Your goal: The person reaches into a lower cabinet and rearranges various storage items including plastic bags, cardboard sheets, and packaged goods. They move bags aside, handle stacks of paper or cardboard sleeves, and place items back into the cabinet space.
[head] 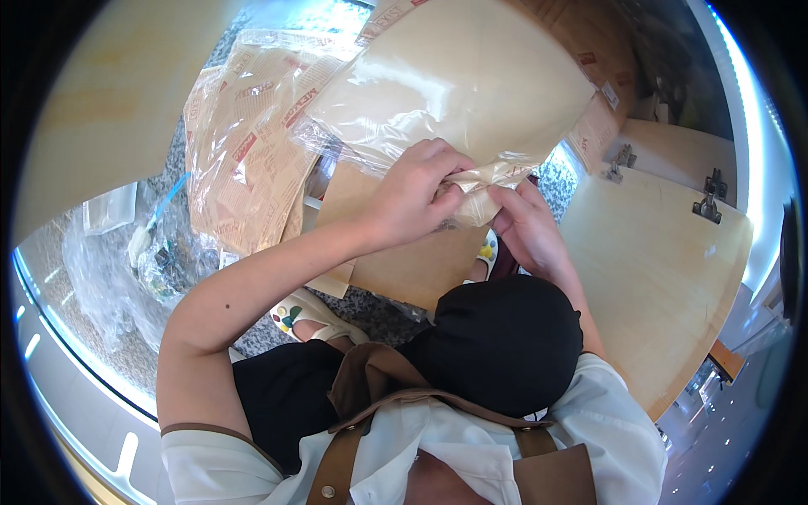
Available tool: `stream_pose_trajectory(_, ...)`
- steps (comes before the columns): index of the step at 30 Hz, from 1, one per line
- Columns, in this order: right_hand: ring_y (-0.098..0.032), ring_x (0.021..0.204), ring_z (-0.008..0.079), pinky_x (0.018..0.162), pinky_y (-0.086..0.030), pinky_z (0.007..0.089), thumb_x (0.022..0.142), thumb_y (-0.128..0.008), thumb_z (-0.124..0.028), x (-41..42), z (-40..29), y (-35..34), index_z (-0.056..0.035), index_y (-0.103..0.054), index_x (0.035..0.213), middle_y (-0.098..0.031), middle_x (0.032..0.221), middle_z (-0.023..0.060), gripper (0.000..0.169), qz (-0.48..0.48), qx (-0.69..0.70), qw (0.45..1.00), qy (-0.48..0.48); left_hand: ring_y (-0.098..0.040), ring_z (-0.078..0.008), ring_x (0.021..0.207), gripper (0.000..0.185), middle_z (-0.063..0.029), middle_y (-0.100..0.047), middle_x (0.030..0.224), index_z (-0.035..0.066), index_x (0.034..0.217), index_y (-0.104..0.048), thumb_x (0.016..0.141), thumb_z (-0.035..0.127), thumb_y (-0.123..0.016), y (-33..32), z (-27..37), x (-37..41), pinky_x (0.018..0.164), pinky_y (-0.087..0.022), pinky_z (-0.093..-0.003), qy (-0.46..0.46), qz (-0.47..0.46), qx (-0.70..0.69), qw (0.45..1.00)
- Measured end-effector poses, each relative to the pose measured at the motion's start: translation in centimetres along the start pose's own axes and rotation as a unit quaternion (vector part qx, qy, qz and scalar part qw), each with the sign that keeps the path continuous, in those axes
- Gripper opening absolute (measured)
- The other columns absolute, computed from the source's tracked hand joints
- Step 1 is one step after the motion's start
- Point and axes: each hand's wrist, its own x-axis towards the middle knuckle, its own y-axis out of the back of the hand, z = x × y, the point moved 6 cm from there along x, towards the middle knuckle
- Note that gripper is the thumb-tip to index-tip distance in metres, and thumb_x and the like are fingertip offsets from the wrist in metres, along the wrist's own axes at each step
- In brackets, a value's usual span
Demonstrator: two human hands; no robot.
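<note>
A pack of tan wrapping paper in clear plastic film (454,82) lies tilted before me, mostly plain on its upper face. My left hand (420,192) pinches the gathered near end of the pack, where paper and film are crumpled. On the other side of that bunched end, my right hand (524,218) grips it between thumb and fingers. Directly beneath both hands is a flat brown kraft paper or cardboard piece (416,265). To the left lies a plastic-covered pack of printed paper (252,145), bearing newspaper-style writing and red marks.
A wooden cabinet door (650,284) with metal hinges (708,201) stands open at right; another wooden panel (113,101) rises at left. Crumpled clear plastic (107,271) and a blue-handled brush (161,208) lie on the speckled floor. More printed paper (596,136) sits inside the cabinet.
</note>
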Motion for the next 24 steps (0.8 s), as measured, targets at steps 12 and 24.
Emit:
stream_pose_trajectory(12, -0.057, 0.066, 0.0119, 0.054, -0.047, 0.0251, 0.097, -0.049, -0.02, 0.3, -0.4, 0.5, 0.0001, -0.05, 0.112, -0.062, 0.091, 0.0068, 0.025, 0.036, -0.16, 0.985, 0.062, -0.058, -0.0292, 0.083, 0.021, -0.0153, -0.057, 0.088, -0.002, 0.099, -0.059, 0.078, 0.004, -0.058, -0.1, -0.1, 0.9, 0.076, -0.046, -0.0363, 0.043, -0.064, 0.0, 0.997)
stream_pose_trajectory(24, -0.053, 0.062, 0.0107, 0.053, -0.045, 0.0251, 0.095, -0.047, -0.02, 0.0, -1.1, -0.8, -0.0005, -0.051, 0.106, -0.059, 0.086, 0.0053, 0.023, 0.021, -0.159, 0.986, 0.048, -0.053, -0.0331, 0.083, 0.016, -0.0163, -0.053, 0.086, -0.002, 0.093, -0.056, 0.076, -0.001, -0.055, 0.0, 1.9, 1.5, 0.073, -0.043, -0.0393, -0.033, 0.026, 0.121, 0.992)
